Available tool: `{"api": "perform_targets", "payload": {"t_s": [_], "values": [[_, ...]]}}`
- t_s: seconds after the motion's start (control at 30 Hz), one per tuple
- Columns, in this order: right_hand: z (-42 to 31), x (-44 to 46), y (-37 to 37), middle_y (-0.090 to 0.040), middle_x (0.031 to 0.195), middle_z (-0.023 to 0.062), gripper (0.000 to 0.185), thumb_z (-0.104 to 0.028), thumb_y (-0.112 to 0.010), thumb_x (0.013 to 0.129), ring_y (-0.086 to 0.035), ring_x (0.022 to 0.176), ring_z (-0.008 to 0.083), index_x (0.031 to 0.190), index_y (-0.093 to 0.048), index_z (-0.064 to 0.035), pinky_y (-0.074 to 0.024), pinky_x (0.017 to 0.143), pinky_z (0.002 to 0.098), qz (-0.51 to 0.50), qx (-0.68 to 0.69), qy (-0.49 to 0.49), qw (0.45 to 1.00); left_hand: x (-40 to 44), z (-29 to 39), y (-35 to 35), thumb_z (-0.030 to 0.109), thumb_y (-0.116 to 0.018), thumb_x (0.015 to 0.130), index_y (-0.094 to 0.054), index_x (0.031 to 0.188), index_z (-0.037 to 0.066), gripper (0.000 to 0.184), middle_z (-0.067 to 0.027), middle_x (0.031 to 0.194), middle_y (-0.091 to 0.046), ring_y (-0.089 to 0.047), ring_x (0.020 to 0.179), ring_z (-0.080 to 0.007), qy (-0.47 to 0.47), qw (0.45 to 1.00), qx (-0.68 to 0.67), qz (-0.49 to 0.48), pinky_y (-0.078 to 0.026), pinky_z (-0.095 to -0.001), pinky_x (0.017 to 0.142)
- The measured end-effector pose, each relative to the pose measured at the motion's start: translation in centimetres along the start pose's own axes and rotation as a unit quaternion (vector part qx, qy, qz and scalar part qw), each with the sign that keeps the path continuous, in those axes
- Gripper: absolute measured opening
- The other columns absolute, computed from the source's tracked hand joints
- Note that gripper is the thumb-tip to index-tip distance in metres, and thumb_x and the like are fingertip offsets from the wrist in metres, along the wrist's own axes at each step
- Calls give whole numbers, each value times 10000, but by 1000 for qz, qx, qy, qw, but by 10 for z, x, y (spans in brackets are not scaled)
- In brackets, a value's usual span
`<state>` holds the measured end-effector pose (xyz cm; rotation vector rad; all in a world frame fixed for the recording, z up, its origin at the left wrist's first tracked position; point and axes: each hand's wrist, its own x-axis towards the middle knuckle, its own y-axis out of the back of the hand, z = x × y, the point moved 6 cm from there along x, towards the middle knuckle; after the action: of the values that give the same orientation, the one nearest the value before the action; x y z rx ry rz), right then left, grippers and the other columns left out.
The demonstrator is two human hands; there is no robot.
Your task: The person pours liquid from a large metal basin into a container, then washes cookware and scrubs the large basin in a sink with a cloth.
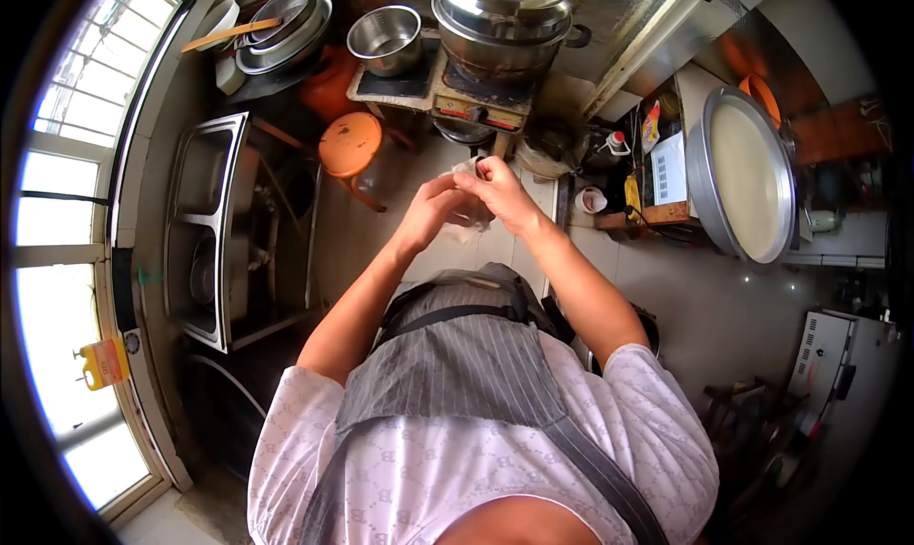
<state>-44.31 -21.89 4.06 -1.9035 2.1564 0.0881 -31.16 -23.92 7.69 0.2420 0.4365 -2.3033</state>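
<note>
Principal item: one thin sheet (468, 225), crumpled, pale and translucent (film or gauze, impossible to tell which), upper centre of the frame, above the tiled floor (415, 259) and in front of the striped apron (447, 369).

Hands: one pair, bare, brought close together at upper centre. Left hand (430, 204) with fingers curled inward, apparently gripping the sheet's near side. Right hand (503, 193) narrowed to a pinch on the bunched top. Exact fingertip contact partly hidden.

Handling, as judged: very light, limp, without stiffness; prone to cling, crease or tear under a hard pull; perhaps slippery if film. Best held by the gathered upper edge, between thumb and forefinger, with the loose lower part left free.

Surroundings: orange stool (349, 143), left of upper centre. Open steel pot (386, 58) and large lidded pot (505, 33), top of the frame, the latter on a stove (476, 112). Grey basin (714, 188) with pale contents, upper right. Steel double sink (228, 259), left.
</note>
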Motion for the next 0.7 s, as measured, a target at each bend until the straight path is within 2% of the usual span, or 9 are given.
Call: {"api": "perform_targets", "payload": {"t_s": [0.07,0.2,0.33,0.4,0.43,0.5,0.57,0.63,0.7], "values": [[-19,-8,11,-589,896,27,245,-161,-668,889,-540,795,86,1002,-552,23,-477,717,253,-62,30,-4,998,-10,12,-10,118,-409,935,-550,1245,-28,371,-160,1056,-679,-678,939,-240,41,996,-58,-53,-560,-342,803],[-68,-18,30,-609,917,24,179,-4,-571,860,-568,825,84,1038,-590,10,-490,747,260,-103,34,30,994,1,7,33,90,-557,901,-525,1317,15,425,-108,1134,-661,-635,1034,-203,-49,998,13,31,-511,-312,876],[-141,-41,33,-631,1017,49,243,-31,-571,895,-598,913,102,1134,-558,12,-487,839,264,-190,83,58,977,22,22,11,139,-704,837,-479,1351,-6,579,-134,1311,-560,-533,1188,-194,-153,984,95,0,-435,-344,992],[-179,-49,35,-638,1036,57,236,-45,-570,909,-597,950,107,1138,-560,13,-480,864,265,-220,60,82,970,35,28,-14,179,-744,816,-494,1347,-2,614,-124,1290,-582,-555,1155,-184,-192,971,50,-133,-415,-331,1010],[-194,-51,38,-640,1040,59,236,-50,-571,912,-596,960,109,1139,-561,13,-478,873,266,-227,48,90,969,44,28,-11,179,-744,816,-494,1347,-2,614,-124,1290,-582,-555,1155,-184,-191,971,47,-138,-415,-331,1010],[-213,-44,53,-637,1041,42,224,-91,-566,911,-584,976,99,1114,-564,4,-455,895,264,-185,-16,129,974,60,3,-17,201,-757,807,-522,1319,-11,602,-109,1233,-620,-590,1099,-180,-18,960,0,-281,-427,-314,993],[-213,-27,76,-633,1024,29,210,-91,-566,916,-579,960,85,1103,-562,4,-455,880,259,-148,-63,132,978,71,-8,-15,208,-705,859,-548,1284,-22,507,-99,1185,-645,-618,1068,-195,-13,957,-1,-290,-446,-326,984],[-196,-9,91,-621,994,1,192,-70,-557,918,-564,930,71,1101,-564,-13,-449,863,249,-110,-67,107,986,74,-11,-16,193,-619,926,-543,1280,-23,421,-104,1190,-641,-624,1063,-207,82,944,-213,-239,-465,-344,973],[-180,10,102,-605,980,-15,184,-37,-542,915,-544,916,64,1096,-569,-32,-443,845,241,-37,-236,135,962,87,-16,-11,221,-523,982,-529,1288,-14,386,-125,1209,-627,-616,1085,-238,103,944,-237,-205,-463,-386,986]]}}
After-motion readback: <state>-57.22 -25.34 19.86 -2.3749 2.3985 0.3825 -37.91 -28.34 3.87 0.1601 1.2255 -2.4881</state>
